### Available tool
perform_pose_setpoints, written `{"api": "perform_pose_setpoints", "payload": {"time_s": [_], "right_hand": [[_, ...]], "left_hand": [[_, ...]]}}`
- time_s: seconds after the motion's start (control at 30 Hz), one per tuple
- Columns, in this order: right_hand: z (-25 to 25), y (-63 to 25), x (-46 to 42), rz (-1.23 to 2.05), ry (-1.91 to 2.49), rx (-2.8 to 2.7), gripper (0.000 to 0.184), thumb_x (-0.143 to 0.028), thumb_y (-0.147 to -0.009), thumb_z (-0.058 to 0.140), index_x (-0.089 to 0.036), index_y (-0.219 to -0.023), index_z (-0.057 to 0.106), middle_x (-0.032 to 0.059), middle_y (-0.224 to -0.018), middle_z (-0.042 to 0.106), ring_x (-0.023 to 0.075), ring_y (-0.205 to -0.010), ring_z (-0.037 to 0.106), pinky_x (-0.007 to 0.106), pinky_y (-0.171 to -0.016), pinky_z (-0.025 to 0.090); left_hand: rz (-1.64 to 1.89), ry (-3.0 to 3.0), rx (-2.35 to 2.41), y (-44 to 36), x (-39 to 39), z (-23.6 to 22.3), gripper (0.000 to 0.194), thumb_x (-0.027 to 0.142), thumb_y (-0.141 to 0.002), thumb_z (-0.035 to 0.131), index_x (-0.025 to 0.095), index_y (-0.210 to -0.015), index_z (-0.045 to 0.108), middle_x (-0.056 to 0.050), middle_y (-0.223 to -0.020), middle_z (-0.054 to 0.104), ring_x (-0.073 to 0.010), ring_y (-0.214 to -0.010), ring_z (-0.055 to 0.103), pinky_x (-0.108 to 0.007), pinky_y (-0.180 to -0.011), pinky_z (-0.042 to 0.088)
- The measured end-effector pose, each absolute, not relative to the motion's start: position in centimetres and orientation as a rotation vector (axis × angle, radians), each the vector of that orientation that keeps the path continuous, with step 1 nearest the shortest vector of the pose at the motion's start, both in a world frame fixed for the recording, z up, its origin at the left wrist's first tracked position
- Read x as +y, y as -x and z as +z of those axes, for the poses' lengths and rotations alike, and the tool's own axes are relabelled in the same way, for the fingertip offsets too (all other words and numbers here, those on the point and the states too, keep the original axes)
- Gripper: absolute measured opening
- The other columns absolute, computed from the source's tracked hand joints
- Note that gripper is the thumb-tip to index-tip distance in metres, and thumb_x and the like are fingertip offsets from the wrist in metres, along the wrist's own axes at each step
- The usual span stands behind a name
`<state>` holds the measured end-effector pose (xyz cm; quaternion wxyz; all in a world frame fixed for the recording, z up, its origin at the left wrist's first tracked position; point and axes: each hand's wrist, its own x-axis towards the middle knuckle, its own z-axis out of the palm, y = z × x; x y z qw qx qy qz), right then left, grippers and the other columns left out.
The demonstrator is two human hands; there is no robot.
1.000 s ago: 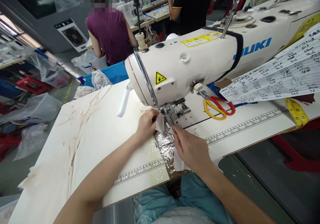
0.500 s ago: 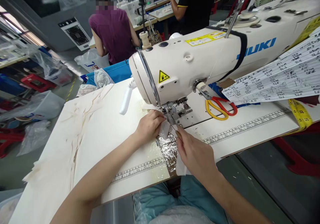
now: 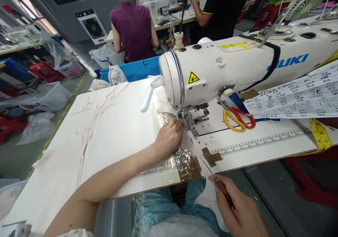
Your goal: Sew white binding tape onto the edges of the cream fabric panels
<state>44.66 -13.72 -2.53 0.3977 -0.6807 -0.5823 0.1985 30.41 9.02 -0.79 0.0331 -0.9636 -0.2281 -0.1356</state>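
Close to the needle area of a white sewing machine (image 3: 203, 68), my left hand (image 3: 169, 139) is closed, its fingertips bent down at thin white fabric by the presser foot. What lies under those fingers is hidden. Below the table's front edge, my right hand (image 3: 239, 207) grips an awl (image 3: 224, 190) by its wooden handle, the thin metal shaft pointing up and left. A pale fabric piece (image 3: 208, 196) runs from the machine past the awl and hangs over the edge beside my right hand.
Red-and-yellow-handled scissors (image 3: 239, 120) lie right of the needle area. Handwritten paper sheets (image 3: 290, 96) and a yellow tape measure (image 3: 320, 135) are farther right. Pale fabric layers (image 3: 66, 138) cover the table's left side. Two people sit or stand at machines behind.
My right hand has drawn back from the needle toward me with the awl, past the table edge; more fabric now hangs there. My left hand stays by the needle. The view has shifted.
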Motion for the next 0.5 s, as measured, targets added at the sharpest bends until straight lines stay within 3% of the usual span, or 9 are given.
{"api": "perform_pose_setpoints", "payload": {"time_s": [0.23, 0.4, 0.5], "right_hand": [[-2.5, -44.3, -14.1, 0.612, 1.745, -1.354, 0.029, -0.035, -0.1, 0.043, -0.022, -0.116, 0.064, 0.0068, -0.087, 0.075, 0.0155, -0.062, 0.069, 0.02, -0.055, 0.054], [-1.9, -43.6, -13.6, 0.728, 1.806, -1.131, 0.032, -0.042, -0.099, 0.045, -0.026, -0.114, 0.068, -0.0007, -0.059, 0.064, 0.0137, -0.042, 0.054, 0.021, -0.042, 0.047], [-2.0, -43.5, -13.0, 0.715, 1.769, -0.993, 0.03, -0.044, -0.096, 0.051, -0.026, -0.11, 0.071, 0.0034, -0.072, 0.071, 0.0167, -0.057, 0.065, 0.022, -0.049, 0.052]], "left_hand": [[-0.264, 2.956, -0.588, -29.7, 8.8, -0.3, 0.042, 0.006, -0.092, 0.038, 0.002, -0.13, 0.055, -0.019, -0.135, 0.059, -0.0305, -0.123, 0.053, -0.042, -0.094, 0.05], [-0.344, 2.998, -0.64, -29.6, 9.3, -0.7, 0.043, 0.004, -0.089, 0.042, 0.005, -0.129, 0.058, -0.018, -0.134, 0.061, -0.0293, -0.124, 0.054, -0.044, -0.095, 0.05], [-0.433, 3.048, -0.657, -29.3, 10.0, -1.0, 0.042, 0.005, -0.091, 0.042, 0.009, -0.129, 0.059, -0.015, -0.133, 0.062, -0.0267, -0.124, 0.056, -0.044, -0.095, 0.052]]}}
